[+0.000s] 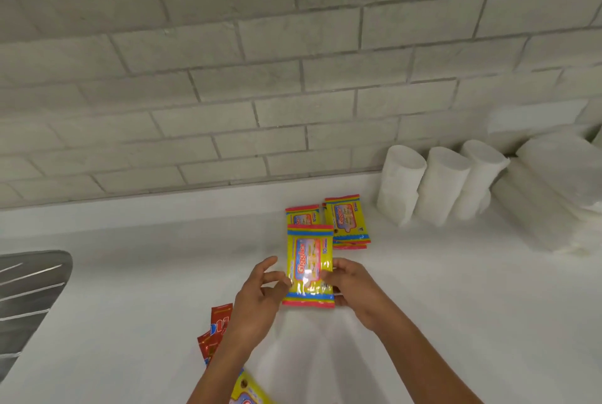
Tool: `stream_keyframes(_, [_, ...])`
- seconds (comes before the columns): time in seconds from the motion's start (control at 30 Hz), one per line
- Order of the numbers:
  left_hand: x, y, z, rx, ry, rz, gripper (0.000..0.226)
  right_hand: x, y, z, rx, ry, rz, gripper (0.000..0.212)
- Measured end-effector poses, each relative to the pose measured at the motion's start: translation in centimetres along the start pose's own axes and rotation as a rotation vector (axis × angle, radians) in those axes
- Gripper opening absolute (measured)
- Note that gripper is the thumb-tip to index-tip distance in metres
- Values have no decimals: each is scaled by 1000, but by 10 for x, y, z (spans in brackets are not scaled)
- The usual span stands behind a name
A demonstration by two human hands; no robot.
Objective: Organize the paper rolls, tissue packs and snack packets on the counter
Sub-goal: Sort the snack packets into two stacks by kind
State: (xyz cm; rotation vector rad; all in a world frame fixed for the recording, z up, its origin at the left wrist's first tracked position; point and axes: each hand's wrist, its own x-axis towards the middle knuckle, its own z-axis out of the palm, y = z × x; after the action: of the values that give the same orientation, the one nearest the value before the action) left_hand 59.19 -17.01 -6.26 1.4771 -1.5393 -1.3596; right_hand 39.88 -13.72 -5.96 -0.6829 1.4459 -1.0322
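Head view: both hands, left hand (260,297) and right hand (353,289), pinch a yellow tissue pack (309,265) with curled fingers, just before two packs (347,221) near paper rolls (436,185).

Bright, even light from above – white table (456,289) near blown out, little texture. Soft faint shadows under forearms. Glare patch on lower half of held yellow pack (309,265). Overall soft focus, slight motion blur; paper rolls (439,185) at right smeared. Wide-angle bending – wall tile (260,45) lines curve toward edges.
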Motion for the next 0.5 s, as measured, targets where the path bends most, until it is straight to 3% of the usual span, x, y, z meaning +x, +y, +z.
stream_keyframes(0.37, [5, -34, -20, 88, -23, -56, 33, 111, -52, -4, -373, 231, -91, 12])
stream_keyframes(0.5, [8, -41, -25, 118, -1, -76, 34, 123, -58, 5, -509, 262, -187, 48])
